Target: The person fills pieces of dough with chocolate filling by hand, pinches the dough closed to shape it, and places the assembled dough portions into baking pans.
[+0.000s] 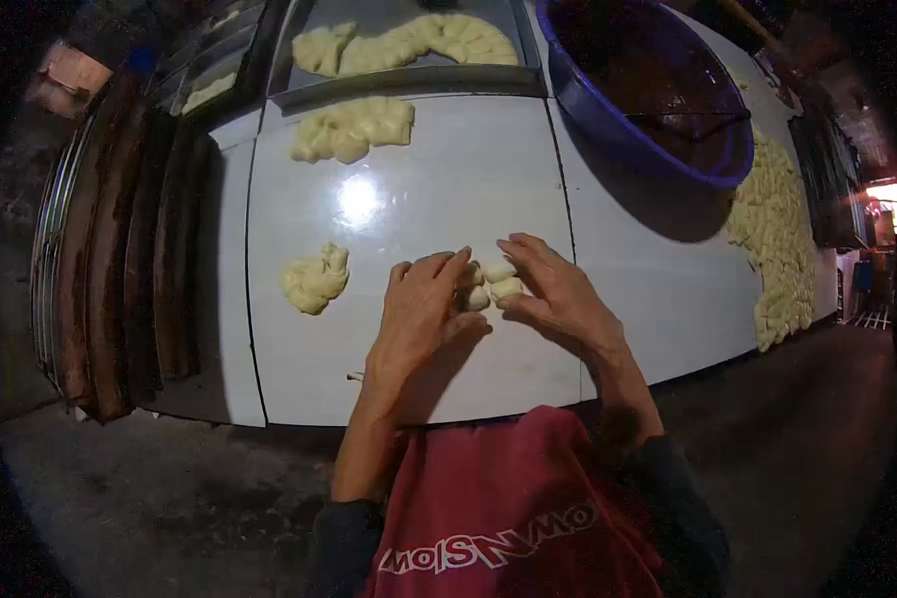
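Dough pieces (pixel 498 271), a tight little cluster of about four, sit on the white table (pixel 409 229) near its front edge, right between both hands. Left hand (pixel 424 304) is cupped along one side of them, fingers close together and bent, thumb spread away from the fingers. Right hand (pixel 558 294) curves in from the other side, fingers over the far end, thumb up against the nearest piece, with a gap between thumb and fingers. Neither one is balled up, and honestly can't tell how hard either is pressing.

Off to the left there's a loose lump (pixel 314 281) sitting by itself, well apart from the cluster. Further back, a knobbly slab (pixel 354 130) lies just in front of a metal tray (pixel 409 84), which has a long curved strip (pixel 419 42) of dough in it. Back right is a big purple tub (pixel 608 125), dark and brownish inside, can't make out what that is. Past it, a whole spread of small bits (pixel 775 244) covers the table's right end. Dark boards (pixel 120 249) of some sort stand on edge at far left. Red top (pixel 518 488) with pale lettering, dark sleeves (pixel 673 508).
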Action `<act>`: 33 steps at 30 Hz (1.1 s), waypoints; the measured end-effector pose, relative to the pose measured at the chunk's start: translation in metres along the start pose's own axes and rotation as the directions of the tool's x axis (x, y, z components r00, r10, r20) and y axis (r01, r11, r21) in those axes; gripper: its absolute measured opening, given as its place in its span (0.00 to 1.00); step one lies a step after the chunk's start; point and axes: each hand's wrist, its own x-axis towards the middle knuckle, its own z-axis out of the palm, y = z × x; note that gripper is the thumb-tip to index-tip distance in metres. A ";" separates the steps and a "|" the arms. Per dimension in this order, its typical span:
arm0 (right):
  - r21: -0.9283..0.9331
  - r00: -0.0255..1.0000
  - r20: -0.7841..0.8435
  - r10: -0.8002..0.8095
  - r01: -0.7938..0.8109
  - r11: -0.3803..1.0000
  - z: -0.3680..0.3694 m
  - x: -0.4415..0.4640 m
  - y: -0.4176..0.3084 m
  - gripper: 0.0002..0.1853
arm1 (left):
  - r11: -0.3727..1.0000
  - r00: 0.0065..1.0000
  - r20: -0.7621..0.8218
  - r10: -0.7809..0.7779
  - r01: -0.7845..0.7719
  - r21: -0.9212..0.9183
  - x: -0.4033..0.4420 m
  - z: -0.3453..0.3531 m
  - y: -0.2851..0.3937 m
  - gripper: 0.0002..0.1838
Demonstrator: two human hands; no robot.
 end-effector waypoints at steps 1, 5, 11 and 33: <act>0.006 1.000 0.005 -0.025 0.025 1.000 -0.001 -0.001 -0.002 0.23 | 1.000 1.000 0.001 0.000 0.000 0.015 -0.001 0.005 -0.002 0.41; 0.131 0.994 0.107 0.016 -0.030 0.991 0.006 0.000 0.005 0.23 | 0.999 1.000 -0.009 -0.019 0.020 0.029 0.004 0.018 -0.002 0.34; 0.021 0.996 0.072 -0.054 0.053 0.998 0.016 0.002 0.009 0.26 | 0.999 0.997 0.074 -0.030 0.028 0.025 0.004 0.019 -0.005 0.38; -0.175 0.850 0.146 -0.506 0.526 0.832 0.047 0.045 0.005 0.23 | 0.970 0.981 0.100 -0.164 0.179 -0.162 -0.019 -0.024 -0.025 0.21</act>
